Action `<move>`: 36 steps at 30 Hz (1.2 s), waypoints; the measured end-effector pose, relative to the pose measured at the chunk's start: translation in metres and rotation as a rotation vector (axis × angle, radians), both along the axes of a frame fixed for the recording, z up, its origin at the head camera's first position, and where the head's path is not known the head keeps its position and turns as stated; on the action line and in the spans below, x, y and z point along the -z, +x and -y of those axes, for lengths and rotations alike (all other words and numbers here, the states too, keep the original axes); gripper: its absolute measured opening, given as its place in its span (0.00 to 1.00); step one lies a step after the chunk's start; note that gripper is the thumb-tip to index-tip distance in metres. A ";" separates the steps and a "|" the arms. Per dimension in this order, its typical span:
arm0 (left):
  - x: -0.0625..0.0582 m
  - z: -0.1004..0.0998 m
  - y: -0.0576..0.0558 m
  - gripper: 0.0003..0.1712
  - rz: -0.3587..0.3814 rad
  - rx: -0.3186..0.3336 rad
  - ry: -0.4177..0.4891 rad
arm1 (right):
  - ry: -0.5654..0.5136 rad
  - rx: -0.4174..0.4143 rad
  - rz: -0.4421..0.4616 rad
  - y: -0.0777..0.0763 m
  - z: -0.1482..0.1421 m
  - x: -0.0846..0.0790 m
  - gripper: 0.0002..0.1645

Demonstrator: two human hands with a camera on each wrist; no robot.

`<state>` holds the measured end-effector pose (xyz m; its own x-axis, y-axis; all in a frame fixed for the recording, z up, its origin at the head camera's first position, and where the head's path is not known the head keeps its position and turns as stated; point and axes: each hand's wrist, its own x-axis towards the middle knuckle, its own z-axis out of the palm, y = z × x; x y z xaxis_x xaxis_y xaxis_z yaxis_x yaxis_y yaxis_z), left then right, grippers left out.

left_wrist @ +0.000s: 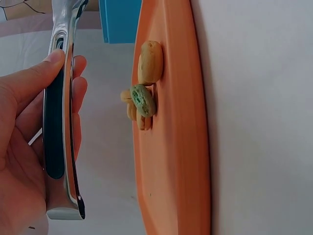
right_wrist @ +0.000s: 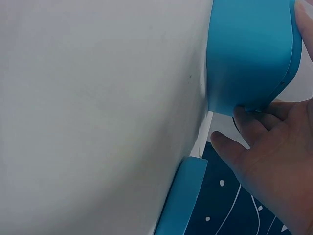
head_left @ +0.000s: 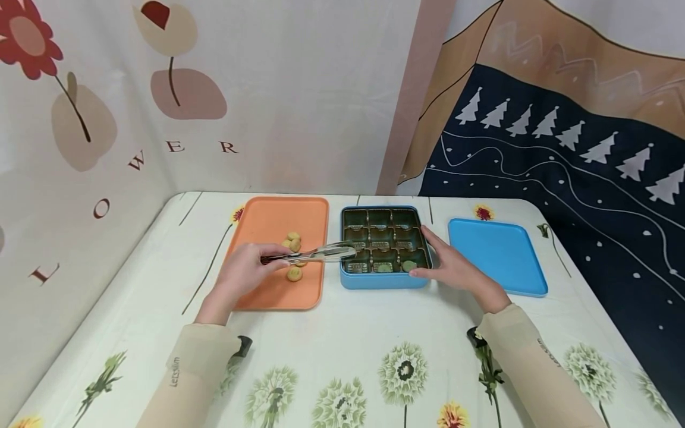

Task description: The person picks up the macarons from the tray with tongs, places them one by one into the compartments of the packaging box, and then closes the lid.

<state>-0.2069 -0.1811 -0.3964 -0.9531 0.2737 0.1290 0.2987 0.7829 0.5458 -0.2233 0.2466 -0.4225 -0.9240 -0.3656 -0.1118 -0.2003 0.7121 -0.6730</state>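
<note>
My left hand (head_left: 243, 276) grips metal tongs (head_left: 323, 254) with dark handle inlays; their tips reach over the left part of a blue box (head_left: 382, 282). Whether anything sits between those tips I cannot tell. Inside the box is a dark, shiny divided insert (head_left: 380, 219). Two green macarons lie in its front row, one in the middle compartment (head_left: 383, 268) and one at the right (head_left: 409, 266). With fingers along the right side and thumb at the front corner, my right hand (head_left: 455, 267) holds the box. Yellow macarons (head_left: 294, 274) and a green macaron (left_wrist: 143, 100) rest on an orange tray (head_left: 262, 238).
To the right of the box lies a flat blue lid (head_left: 495, 252). A flower-print cloth (head_left: 321, 345) covers the table. Printed curtains (head_left: 299, 119) hang behind the table's back edge.
</note>
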 end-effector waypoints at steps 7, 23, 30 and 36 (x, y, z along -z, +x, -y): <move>0.000 -0.003 0.000 0.14 0.019 0.004 0.008 | -0.004 -0.009 -0.002 0.000 0.000 0.000 0.66; -0.004 -0.002 -0.003 0.18 0.063 0.011 0.050 | -0.001 0.008 0.015 -0.001 -0.001 0.000 0.66; -0.005 0.006 -0.004 0.20 0.093 0.001 0.106 | 0.004 0.003 0.007 -0.001 -0.001 0.001 0.66; -0.004 0.015 -0.003 0.20 0.069 -0.013 0.102 | -0.002 0.005 0.006 -0.001 0.000 0.002 0.66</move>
